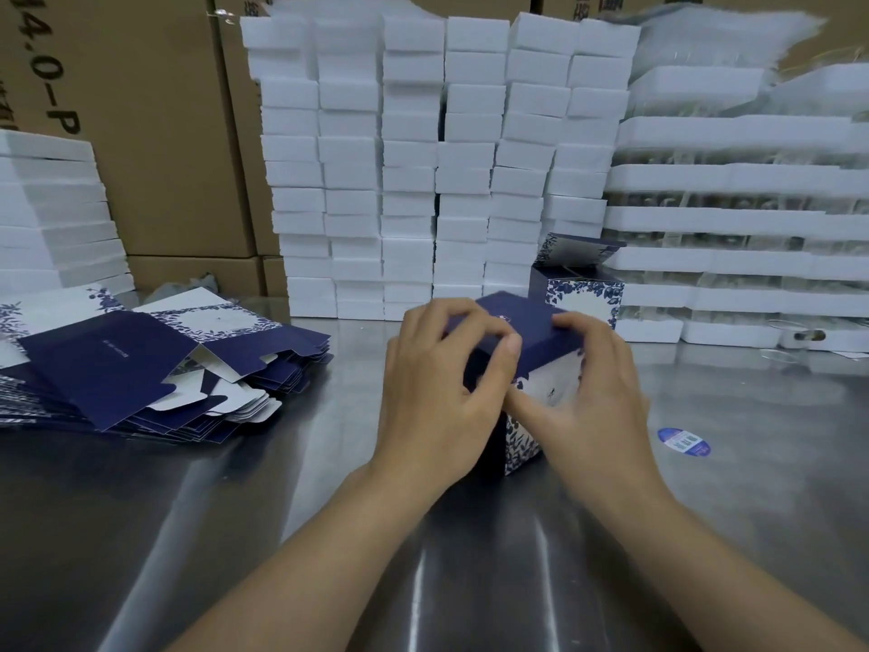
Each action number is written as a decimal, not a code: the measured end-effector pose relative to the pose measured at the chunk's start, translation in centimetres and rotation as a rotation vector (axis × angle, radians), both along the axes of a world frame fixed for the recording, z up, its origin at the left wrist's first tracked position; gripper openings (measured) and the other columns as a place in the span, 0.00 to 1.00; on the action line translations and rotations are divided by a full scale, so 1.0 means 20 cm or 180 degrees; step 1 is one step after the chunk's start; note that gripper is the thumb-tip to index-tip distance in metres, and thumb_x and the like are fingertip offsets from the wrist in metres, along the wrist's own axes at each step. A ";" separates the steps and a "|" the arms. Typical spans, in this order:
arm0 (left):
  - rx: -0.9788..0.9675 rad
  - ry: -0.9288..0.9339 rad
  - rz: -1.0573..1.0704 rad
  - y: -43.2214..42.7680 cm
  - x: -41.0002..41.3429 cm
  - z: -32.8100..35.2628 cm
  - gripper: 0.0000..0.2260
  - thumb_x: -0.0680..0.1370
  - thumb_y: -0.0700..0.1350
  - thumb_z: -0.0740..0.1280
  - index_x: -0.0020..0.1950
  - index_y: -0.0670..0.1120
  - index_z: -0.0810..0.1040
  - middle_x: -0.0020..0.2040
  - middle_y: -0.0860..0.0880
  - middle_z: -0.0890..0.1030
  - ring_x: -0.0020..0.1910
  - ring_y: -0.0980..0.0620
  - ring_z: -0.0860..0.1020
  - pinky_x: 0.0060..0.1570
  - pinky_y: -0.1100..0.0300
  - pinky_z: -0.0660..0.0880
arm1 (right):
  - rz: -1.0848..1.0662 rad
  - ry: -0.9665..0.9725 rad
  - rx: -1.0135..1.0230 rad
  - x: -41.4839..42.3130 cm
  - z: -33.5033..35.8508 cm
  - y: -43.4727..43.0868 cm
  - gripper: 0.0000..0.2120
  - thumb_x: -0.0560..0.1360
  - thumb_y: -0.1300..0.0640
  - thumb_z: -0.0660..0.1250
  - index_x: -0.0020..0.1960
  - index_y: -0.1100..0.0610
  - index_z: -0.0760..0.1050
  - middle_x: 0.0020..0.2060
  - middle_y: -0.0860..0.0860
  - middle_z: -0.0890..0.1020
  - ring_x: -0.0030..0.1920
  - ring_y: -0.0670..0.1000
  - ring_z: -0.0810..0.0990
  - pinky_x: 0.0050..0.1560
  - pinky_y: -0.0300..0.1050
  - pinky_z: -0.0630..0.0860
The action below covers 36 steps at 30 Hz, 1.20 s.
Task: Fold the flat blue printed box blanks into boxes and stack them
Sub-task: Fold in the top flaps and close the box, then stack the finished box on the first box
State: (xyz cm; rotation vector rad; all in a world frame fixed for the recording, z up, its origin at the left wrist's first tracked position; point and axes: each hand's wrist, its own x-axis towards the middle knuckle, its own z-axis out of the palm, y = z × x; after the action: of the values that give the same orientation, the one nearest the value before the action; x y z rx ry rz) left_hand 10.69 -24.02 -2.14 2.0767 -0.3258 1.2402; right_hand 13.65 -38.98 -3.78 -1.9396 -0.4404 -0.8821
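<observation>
Box (526, 334) stands upright mid-table (282, 487), right in front of the person, dark blue top flap bent over it. Both hands are on it. Left hand (437, 392) is curled over the flap's near-left edge, thumb pressing the fold. Right hand (602, 392) wraps the right end, one finger laid across the white printed front. So both are closed round the box, neither spread wide.

Looks like thin printed card: prob. v. light, stiff across the panels, weak at the creases, w/ a smooth finish that could slip on the steel. Corners and tuck tabs would crush easily, I'd guess. Best hold seems to be the side panels close to the top crease, pressing along the fold, not mid-flap, where it would bow.

Flat blanks (108, 364) lie fanned in a heap at far left. One done box (585, 294), lid up, sits just behind, against the foam blocks (409, 181).
</observation>
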 end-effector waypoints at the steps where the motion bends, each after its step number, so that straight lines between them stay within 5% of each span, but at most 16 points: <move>1: 0.0054 0.0128 0.0008 0.00 0.01 -0.02 0.10 0.84 0.56 0.63 0.58 0.59 0.83 0.58 0.61 0.76 0.64 0.58 0.72 0.64 0.56 0.70 | 0.0036 0.0143 0.0026 0.01 -0.01 -0.01 0.41 0.62 0.27 0.72 0.71 0.37 0.66 0.69 0.39 0.72 0.71 0.45 0.72 0.71 0.59 0.71; 5: -0.0332 0.0488 -0.0572 0.00 0.01 -0.06 0.17 0.86 0.58 0.57 0.68 0.61 0.81 0.69 0.65 0.72 0.75 0.60 0.67 0.71 0.69 0.62 | 0.0525 0.0560 -0.0119 0.04 -0.06 -0.06 0.53 0.62 0.36 0.82 0.78 0.32 0.55 0.74 0.41 0.68 0.75 0.42 0.66 0.75 0.51 0.69; 10: -0.1137 0.0337 -0.0360 0.01 0.02 -0.09 0.15 0.83 0.58 0.59 0.67 0.66 0.78 0.76 0.64 0.65 0.79 0.58 0.64 0.74 0.49 0.70 | 0.0238 0.0456 0.0042 0.13 0.03 -0.05 0.54 0.59 0.38 0.85 0.76 0.29 0.56 0.70 0.47 0.71 0.64 0.43 0.67 0.64 0.45 0.66; 14: -0.1305 0.0550 -0.0203 0.01 0.05 -0.12 0.11 0.80 0.59 0.61 0.60 0.67 0.77 0.74 0.63 0.65 0.75 0.63 0.65 0.69 0.47 0.73 | -0.0127 0.0128 0.0407 0.39 0.53 -0.08 0.52 0.59 0.34 0.83 0.75 0.30 0.56 0.65 0.51 0.68 0.60 0.50 0.66 0.59 0.48 0.65; 19: -0.0971 0.0613 -0.0174 -0.01 0.05 -0.14 0.15 0.76 0.65 0.60 0.59 0.66 0.78 0.73 0.69 0.62 0.73 0.65 0.66 0.63 0.59 0.73 | -0.0769 0.0042 0.0668 0.71 1.05 -0.06 0.53 0.59 0.30 0.80 0.75 0.28 0.53 0.68 0.57 0.67 0.69 0.64 0.71 0.62 0.62 0.72; 26: -0.0777 0.0700 -0.0129 -0.01 0.06 -0.14 0.17 0.75 0.68 0.58 0.58 0.66 0.77 0.72 0.74 0.58 0.71 0.68 0.64 0.56 0.75 0.63 | -0.1050 0.1329 0.0128 0.94 0.71 -0.05 0.56 0.64 0.33 0.81 0.80 0.35 0.50 0.74 0.65 0.63 0.74 0.70 0.65 0.71 0.71 0.68; 36: -0.0667 0.0792 -0.0109 -0.03 0.06 -0.14 0.18 0.73 0.69 0.55 0.57 0.67 0.76 0.72 0.76 0.56 0.71 0.72 0.61 0.53 0.75 0.64 | -0.1516 0.1230 -0.0086 1.02 0.59 0.03 0.58 0.66 0.32 0.79 0.81 0.34 0.42 0.74 0.64 0.65 0.70 0.68 0.70 0.65 0.69 0.70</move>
State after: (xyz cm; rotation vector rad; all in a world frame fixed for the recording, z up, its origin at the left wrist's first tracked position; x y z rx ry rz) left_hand 11.81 -24.55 -5.01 2.0056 -0.1115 0.9394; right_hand 34.03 -38.40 8.03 -2.2171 0.2493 -0.7618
